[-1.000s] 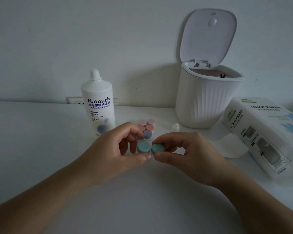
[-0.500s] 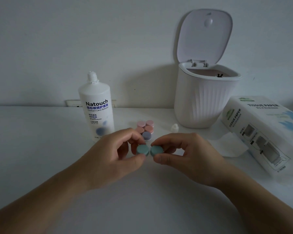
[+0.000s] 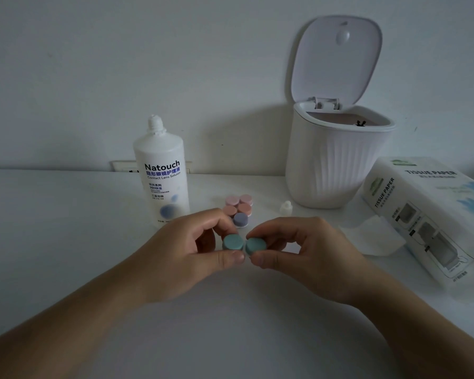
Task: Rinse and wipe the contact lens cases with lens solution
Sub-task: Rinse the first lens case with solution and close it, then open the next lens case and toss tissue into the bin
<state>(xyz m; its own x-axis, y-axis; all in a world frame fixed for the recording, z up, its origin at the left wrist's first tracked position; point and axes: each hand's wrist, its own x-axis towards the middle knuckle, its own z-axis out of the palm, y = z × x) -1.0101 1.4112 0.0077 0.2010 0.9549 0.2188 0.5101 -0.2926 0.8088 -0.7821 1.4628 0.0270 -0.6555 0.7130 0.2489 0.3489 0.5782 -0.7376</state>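
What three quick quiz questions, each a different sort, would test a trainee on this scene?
1. True or false: the bin lid is shut.
2. Which stands uncapped? A) solution bottle B) tissue box
3. Fill in: both the left hand and the right hand hold the ____ lens case.

Key: 1 false; 2 A; 3 teal.

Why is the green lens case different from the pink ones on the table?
The green case is up in the air, held in the grip of the left hand and the right hand; the pink cases lie on the table, untouched. The green case sits tipped toward the camera; the pink ones lie flat. Both have round caps in pairs, all still on.
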